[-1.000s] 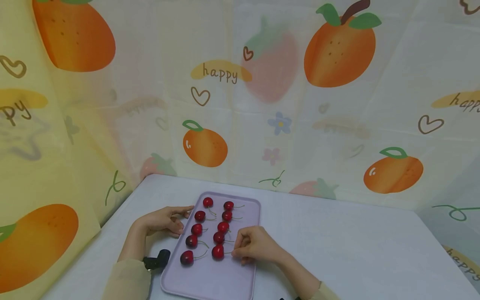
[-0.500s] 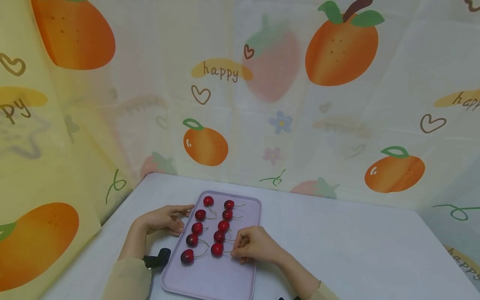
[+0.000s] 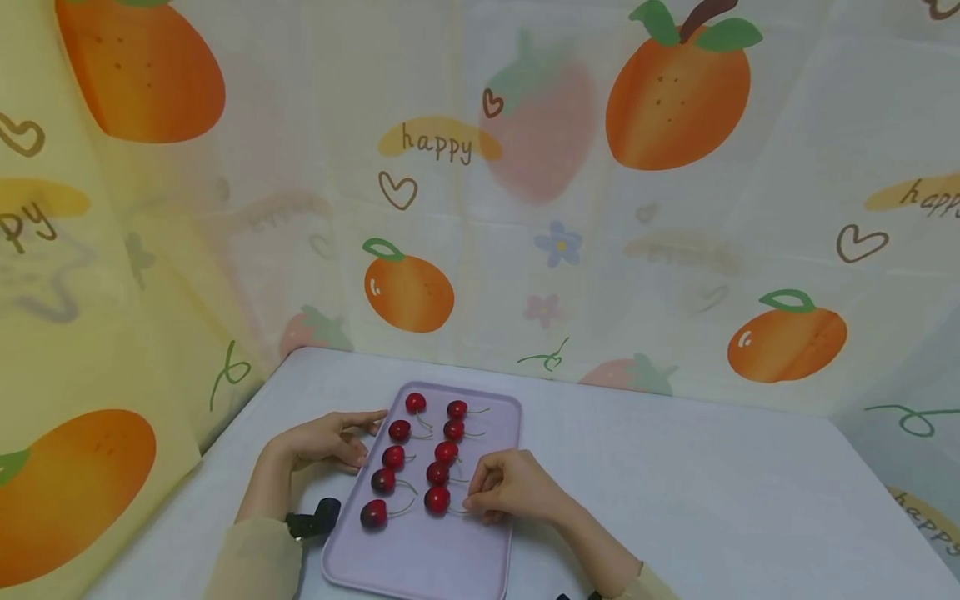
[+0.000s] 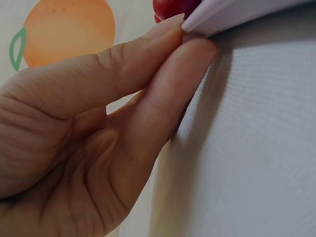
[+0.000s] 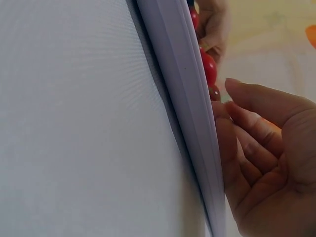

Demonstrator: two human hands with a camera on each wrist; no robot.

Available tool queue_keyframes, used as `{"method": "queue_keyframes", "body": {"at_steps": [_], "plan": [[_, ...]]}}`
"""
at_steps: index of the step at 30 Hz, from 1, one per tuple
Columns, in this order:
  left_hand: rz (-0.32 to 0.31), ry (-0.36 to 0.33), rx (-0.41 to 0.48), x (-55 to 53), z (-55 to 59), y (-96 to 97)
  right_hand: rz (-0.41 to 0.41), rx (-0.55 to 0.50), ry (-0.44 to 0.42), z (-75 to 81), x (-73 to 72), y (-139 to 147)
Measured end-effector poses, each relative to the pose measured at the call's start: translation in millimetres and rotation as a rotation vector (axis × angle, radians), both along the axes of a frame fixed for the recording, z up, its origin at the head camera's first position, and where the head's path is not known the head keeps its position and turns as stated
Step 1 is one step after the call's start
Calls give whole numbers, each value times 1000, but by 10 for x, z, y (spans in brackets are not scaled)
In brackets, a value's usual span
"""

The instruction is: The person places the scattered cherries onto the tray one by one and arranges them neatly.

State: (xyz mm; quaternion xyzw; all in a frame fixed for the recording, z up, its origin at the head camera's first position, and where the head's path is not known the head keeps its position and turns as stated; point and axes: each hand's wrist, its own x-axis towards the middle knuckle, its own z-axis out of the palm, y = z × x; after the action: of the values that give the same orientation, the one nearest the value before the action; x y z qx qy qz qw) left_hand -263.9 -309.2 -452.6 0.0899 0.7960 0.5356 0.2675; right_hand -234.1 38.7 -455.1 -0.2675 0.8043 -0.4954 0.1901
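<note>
A pale purple tray (image 3: 420,569) lies on the white table, bearing two rows of red cherries with green stems. My right hand (image 3: 517,492) pinches the stem of the nearest cherry (image 3: 437,500) in the right row, and this cherry sits on the tray just left of my fingertips. In the right wrist view, the raised tray rim (image 5: 182,79) hides part of my fingers. My left hand (image 3: 322,439) is at the tray's left edge; in the left wrist view its thumb (image 4: 158,34) and a finger (image 4: 180,74) pinch the rim between them.
In the left row, the nearest cherry (image 3: 374,514) has its stem pointing right. White tabletop (image 3: 675,500) stretches to the right of the tray. A fruit-printed curtain (image 3: 480,250) hangs behind and to the left. A black wrist camera (image 3: 315,518) sits beside the tray's left edge.
The nearest cherry of the right row has shifted slightly left, then back right, drawing a little closer to its neighbour. My right hand moved only slightly; my left hand stayed put.
</note>
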Motion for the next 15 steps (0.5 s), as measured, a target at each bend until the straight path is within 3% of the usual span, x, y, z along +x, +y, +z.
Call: {"method": "queue_keyframes", "body": {"at_steps": [5, 11, 15], "plan": [[4, -3, -11, -3, -18, 4, -44, 5, 51, 111, -36, 166], [13, 37, -43, 52, -23, -25, -164, 109, 312, 222, -140, 529], [38, 70, -119, 113, 33, -47, -248, 171, 396, 193, -178, 791]]}}
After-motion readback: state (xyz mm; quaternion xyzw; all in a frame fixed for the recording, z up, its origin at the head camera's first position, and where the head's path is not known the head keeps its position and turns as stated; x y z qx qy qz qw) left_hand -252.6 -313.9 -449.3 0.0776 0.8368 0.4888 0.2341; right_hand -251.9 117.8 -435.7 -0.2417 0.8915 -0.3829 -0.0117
